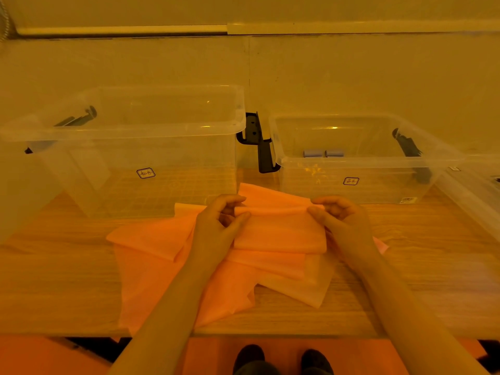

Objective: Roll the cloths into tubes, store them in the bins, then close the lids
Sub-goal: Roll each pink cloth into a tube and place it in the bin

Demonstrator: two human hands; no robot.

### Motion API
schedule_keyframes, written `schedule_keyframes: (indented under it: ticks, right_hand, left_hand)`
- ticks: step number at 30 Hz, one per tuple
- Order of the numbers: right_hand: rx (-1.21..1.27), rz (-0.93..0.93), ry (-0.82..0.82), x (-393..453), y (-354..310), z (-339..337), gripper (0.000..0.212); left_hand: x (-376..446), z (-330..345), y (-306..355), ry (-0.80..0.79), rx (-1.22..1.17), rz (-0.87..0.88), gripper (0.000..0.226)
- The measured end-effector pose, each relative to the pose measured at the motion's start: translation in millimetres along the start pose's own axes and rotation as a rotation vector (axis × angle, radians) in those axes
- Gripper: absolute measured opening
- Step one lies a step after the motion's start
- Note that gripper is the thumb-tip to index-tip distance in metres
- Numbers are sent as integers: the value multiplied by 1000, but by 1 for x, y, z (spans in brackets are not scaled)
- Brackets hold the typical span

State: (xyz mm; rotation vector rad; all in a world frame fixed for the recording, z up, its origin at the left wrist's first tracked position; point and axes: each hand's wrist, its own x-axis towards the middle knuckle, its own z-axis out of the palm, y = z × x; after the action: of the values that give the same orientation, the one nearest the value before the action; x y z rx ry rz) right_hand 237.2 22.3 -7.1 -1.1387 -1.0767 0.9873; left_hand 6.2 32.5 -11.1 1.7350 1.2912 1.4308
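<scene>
- Two hands work over the wooden counter (433,253); the left hand (219,226) and right hand (343,220) each pinch the far edge of one orange cloth (278,234), fingers curled over it and thumb beneath, the start of a roll running between the two grips.
- Under that cloth and nearer the person lies a heap of more orange cloths (162,280), spread loosely left of and below the grips; their exact count cannot be told.
- Two clear bins stand just beyond the grips, both without lids on top: the large bin (151,158) beyond the left grip, the smaller bin (359,169) beyond the right grip.
- Two small blue rolled cloths (323,153) lie side by side inside the smaller bin.
- Each bin bears one small label on its near wall.
- Black latch handles (259,147) hang between the two bins, above the gap between the grips.
- Two dark shoes (281,358) show below the counter edge.
</scene>
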Motion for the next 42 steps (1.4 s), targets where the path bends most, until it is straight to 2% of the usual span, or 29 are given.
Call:
schedule_keyframes:
  ticks: [2, 5, 8, 14, 24, 29, 34, 37, 42]
  right_hand:
    - [-36, -17, 10, 0, 1, 0, 12]
    - [-59, -22, 8, 0, 1, 0, 11]
    - [-38, -7, 3, 1, 2, -1, 20]
    - [-30, -20, -61, 4, 4, -3, 30]
    - [2, -61, -56, 5, 8, -4, 19]
    - [29, -12, -36, 6, 8, -3, 24]
    - [5, -48, -24, 4, 6, -3, 17]
    - [-21, -23, -50, 4, 6, -4, 19]
    - [-2, -40, -41, 4, 8, -3, 17]
  left_hand:
    - [0, 0, 0, 0, -6, 8, 40]
    - [0, -1, 0, 15, 13, 16, 33]
    - [1, -1, -2, 45, 2, 6, 26]
    - [2, 0, -3, 81, -34, -18, 29]
    - [3, 0, -4, 69, 3, 29, 25]
    - [2, -1, -3, 26, -21, 8, 40]
    - [2, 0, -4, 51, 29, 8, 29]
    - [1, 1, -2, 71, 12, 2, 25]
    - [2, 0, -5, 50, 33, 29, 26]
